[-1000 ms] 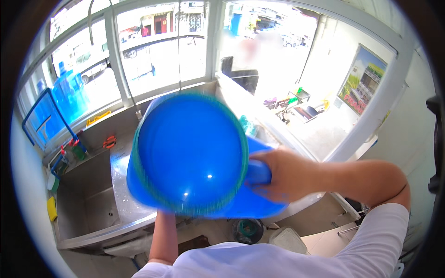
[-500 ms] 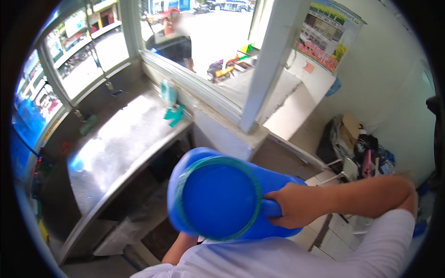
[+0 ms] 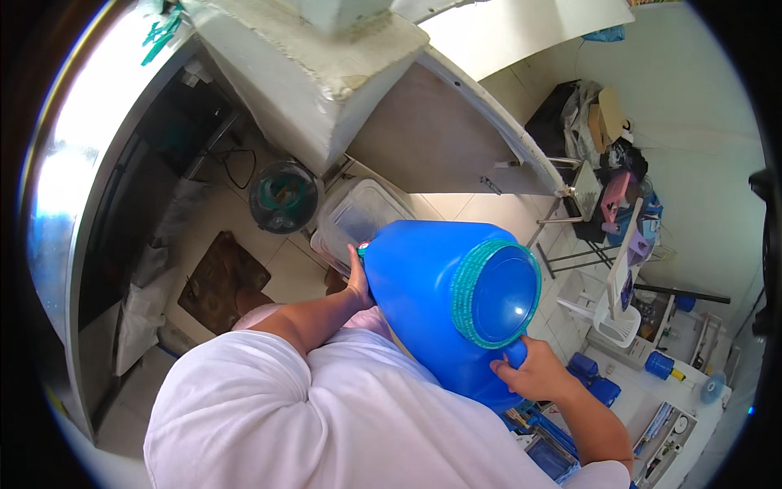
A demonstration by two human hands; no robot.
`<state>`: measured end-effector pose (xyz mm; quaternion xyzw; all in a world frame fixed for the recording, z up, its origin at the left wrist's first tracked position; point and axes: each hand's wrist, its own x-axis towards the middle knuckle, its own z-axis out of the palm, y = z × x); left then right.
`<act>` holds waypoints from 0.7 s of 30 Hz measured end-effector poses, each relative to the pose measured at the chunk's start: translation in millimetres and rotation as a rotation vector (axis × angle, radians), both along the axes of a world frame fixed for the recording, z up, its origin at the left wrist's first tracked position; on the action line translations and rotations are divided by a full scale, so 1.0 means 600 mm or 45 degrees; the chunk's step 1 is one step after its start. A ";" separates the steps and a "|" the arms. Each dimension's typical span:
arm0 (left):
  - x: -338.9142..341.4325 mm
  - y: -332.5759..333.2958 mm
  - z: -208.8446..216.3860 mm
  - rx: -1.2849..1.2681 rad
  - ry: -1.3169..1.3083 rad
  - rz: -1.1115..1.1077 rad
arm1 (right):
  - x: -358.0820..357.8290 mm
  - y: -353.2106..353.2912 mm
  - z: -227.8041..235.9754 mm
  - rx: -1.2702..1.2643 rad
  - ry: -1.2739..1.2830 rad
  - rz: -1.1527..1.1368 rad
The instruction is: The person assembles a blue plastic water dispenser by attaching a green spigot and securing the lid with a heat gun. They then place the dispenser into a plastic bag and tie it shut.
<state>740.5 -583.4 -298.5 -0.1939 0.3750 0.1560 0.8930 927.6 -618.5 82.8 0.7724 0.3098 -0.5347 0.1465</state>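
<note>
A big blue water container point(image 3: 415, 285) lies tilted across my front, its wide round cap point(image 3: 498, 285) with a green ribbed ring turned up to the right. My right hand point(image 3: 531, 371) is wrapped round the blue handle beside the cap. At the other end, my left hand point(image 3: 358, 285) holds the container's base, fingers pressed to its side. Next to those fingers a small green and red fitting point(image 3: 363, 248) sticks out; its kind is not clear. The container's underside is hidden.
A metal-topped counter point(image 3: 106, 106) runs along the left. Below it are a dark bucket point(image 3: 283, 196), a clear plastic bin point(image 3: 358, 213) and a brown mat point(image 3: 220, 281). A low brown door point(image 3: 436, 138) stands ahead. Shelves, a white chair point(image 3: 617, 324) and piled goods point(image 3: 607, 138) line the right.
The container has swung to the right and tipped, its cap now farther right. My left hand has come into view at its base. My view has turned down, away from the window.
</note>
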 end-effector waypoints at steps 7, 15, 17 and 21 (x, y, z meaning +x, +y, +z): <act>-0.004 0.033 -0.099 0.379 -0.111 0.096 | 0.019 0.004 -0.106 0.551 0.181 0.398; -0.018 0.070 -0.176 0.530 -0.061 -0.075 | 0.008 0.071 -0.228 0.497 0.211 0.512; -0.035 0.082 -0.180 0.567 0.003 -0.117 | 0.005 0.092 -0.256 0.567 0.266 0.519; -0.079 0.108 -0.149 0.683 0.218 -0.148 | 0.018 0.116 -0.284 0.763 0.292 0.474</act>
